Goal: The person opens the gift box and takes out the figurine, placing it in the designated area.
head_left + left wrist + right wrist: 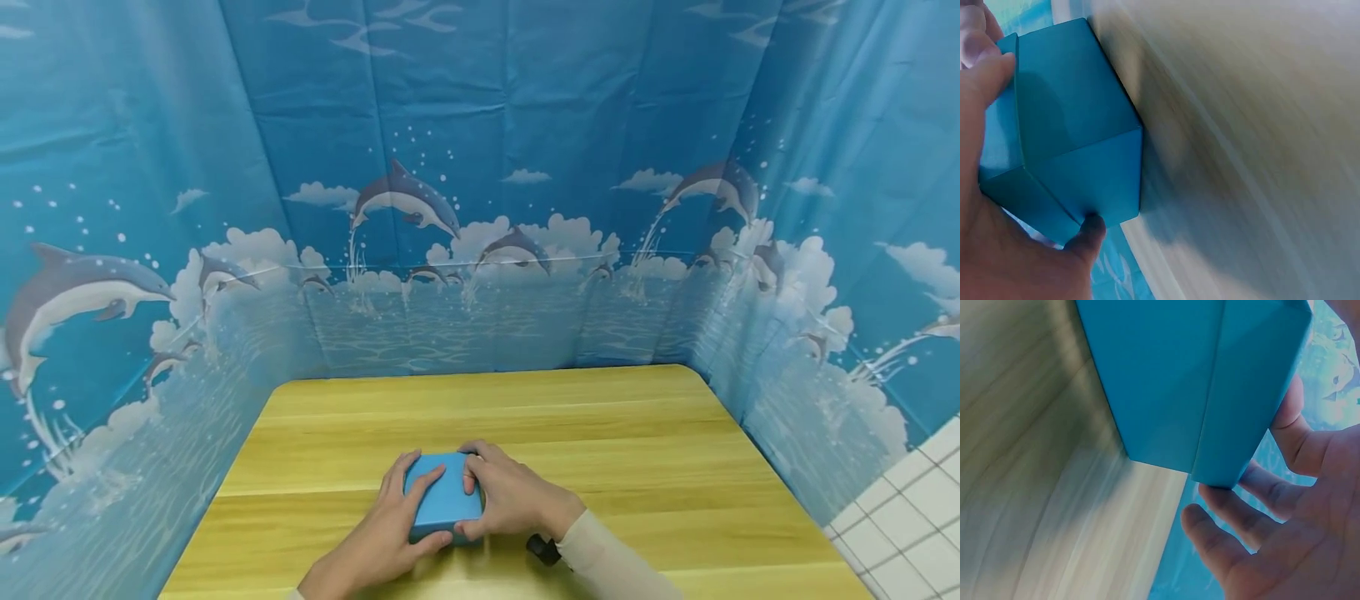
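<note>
A blue lidded box [444, 493] sits on the yellow wood-grain table, its flat top facing up. My left hand [384, 533] grips its left side, with the thumb on the near face and a finger across the top. From the right, my right hand [513, 496] holds the box, its thumb at the near right corner and one finger bent onto the top. The lid [1244, 394] overlaps the body with a straight edge in the right wrist view. In the left wrist view, the left thumb [1088, 237] presses just by that lid edge.
The table [637, 442] has rounded far corners. A blue curtain [480, 317] printed with dolphins and clouds surrounds it on the far side, left and right. White tiles [907, 508] show at the lower right. A small black object [543, 548] is beside the right wrist.
</note>
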A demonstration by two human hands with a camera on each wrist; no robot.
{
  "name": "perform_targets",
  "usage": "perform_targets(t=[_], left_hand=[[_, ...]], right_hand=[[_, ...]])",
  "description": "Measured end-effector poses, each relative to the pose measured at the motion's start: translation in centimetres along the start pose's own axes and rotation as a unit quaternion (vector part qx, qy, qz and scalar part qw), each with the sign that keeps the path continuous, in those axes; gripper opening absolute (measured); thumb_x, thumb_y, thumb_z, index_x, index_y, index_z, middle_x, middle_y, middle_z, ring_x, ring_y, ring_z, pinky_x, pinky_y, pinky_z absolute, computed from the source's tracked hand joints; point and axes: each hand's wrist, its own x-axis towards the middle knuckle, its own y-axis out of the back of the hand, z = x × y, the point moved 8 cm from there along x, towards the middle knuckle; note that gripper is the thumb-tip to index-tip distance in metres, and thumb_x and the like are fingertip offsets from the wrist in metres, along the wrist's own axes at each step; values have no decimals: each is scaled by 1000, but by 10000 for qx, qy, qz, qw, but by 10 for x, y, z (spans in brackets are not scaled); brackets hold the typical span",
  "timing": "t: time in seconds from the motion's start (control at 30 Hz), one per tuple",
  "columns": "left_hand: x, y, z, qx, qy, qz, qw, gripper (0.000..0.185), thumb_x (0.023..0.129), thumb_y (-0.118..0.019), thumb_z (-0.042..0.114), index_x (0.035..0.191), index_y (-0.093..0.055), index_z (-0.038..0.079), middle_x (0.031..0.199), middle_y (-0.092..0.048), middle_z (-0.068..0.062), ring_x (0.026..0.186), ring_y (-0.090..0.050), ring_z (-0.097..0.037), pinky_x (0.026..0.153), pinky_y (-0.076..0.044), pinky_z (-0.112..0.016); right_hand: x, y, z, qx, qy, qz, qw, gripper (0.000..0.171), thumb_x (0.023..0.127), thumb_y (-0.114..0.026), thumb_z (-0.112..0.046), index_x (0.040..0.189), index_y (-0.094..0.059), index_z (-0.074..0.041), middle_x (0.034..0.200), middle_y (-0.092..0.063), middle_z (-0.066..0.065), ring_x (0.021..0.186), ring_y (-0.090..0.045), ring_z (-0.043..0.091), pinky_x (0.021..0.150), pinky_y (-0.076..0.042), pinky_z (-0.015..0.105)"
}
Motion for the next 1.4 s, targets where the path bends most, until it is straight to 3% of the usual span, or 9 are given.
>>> perform_targets(t=[0.13,0.3,0.63,0.9,1.13,1.27,1.4], left_hand=[[2,-5,3,-487,114,-190,9986,89,113,-65,72,186,-29,36,195,8,-27,174,-25,-62,121,-53,-78],[3,-13,9,-929,93,-425,9947,88,115,-65,65,187,-24,36,192,19,-32,173,-22,-68,123,-49,-82],[6,-26,25,-1106,-3,-557,9923,91,116,-63,65,189,-18,34,192,24,-27,173,-24,-67,123,-51,-78],[11,-31,29,-1248,-223,-882,9880,92,117,-60,63,189,-9,39,193,30,-18,177,-19,-61,127,-49,-75],[13,-32,36,-1245,-433,-933,9869,97,115,-67,60,189,-8,39,193,27,-20,179,-19,-57,125,-55,-67],[16,-34,37,-1190,-445,-839,9883,99,113,-69,63,189,-10,39,195,20,-17,177,-23,-57,124,-57,-63],[19,-36,38,-1129,-375,-791,9897,100,110,-70,68,188,-14,41,196,13,-18,174,-29,-57,123,-57,-63]], right_hand=[[-5,2,5,18,-38,61,10000,48,94,-90,-62,100,-56,-29,177,-50,9,157,-58,34,111,-62,44],[-15,5,10,-49,-47,112,9999,51,93,-91,-64,99,-55,-29,176,-51,9,154,-60,33,105,-62,42],[-34,10,21,-57,-15,207,9998,52,92,-92,-63,98,-53,-29,173,-53,7,152,-61,32,103,-61,41],[-50,17,31,28,95,201,9997,55,93,-93,-63,102,-51,-29,175,-52,7,150,-61,33,101,-60,42],[-60,21,40,362,293,257,9986,57,94,-93,-63,104,-50,-26,175,-52,7,151,-62,36,105,-60,42],[-66,21,47,1009,428,258,9936,58,98,-94,-54,116,-50,-22,177,-49,11,156,-59,44,115,-60,56],[-74,18,54,1677,477,166,9845,61,101,-95,-42,133,-49,-17,182,-43,16,165,-49,53,126,-47,78]])
